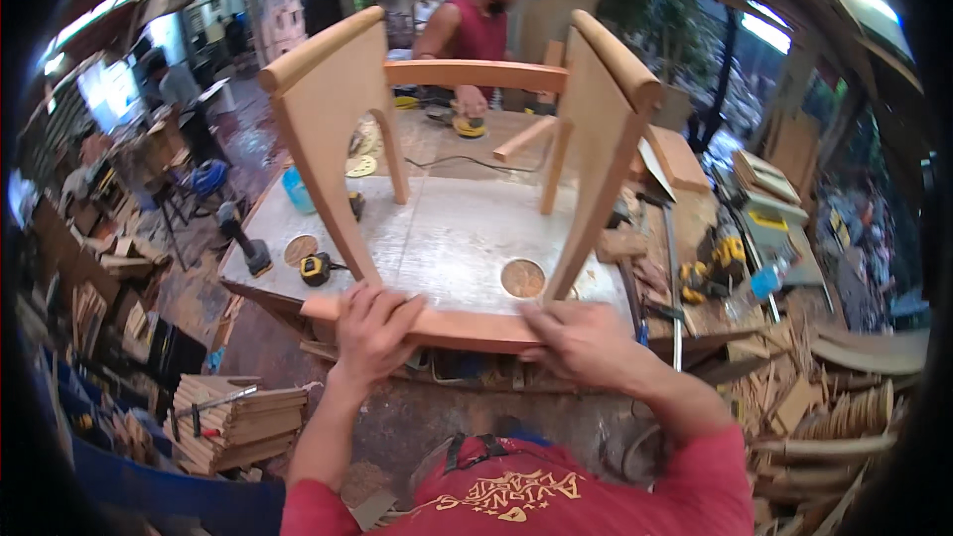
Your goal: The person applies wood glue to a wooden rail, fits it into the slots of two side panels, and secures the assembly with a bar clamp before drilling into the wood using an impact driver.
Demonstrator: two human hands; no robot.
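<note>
A wooden chair frame (427, 69) stands on the workbench, its two side panels topped by rounded arms and joined by a rail at the far side. Across the near legs, at the bench's front edge, lies a plain wooden rail (467, 330). My left hand (375, 333) is closed over it beside the left leg, fingers on top. At the right leg, my right hand (576, 337) grips the rail near its right end, with the thumb along the wood. The rail's left tip sticks out past my left hand. Some fingertips are hidden behind the wood.
Across the bench a co-worker (476, 30) has a hand on a yellow sander (469, 125). A tape measure (316, 268) lies left. Yellow-black power drills (720, 258), a bottle (762, 283) and a bar clamp (675, 288) are right. Stacked wood pieces (238, 422) stand at lower left.
</note>
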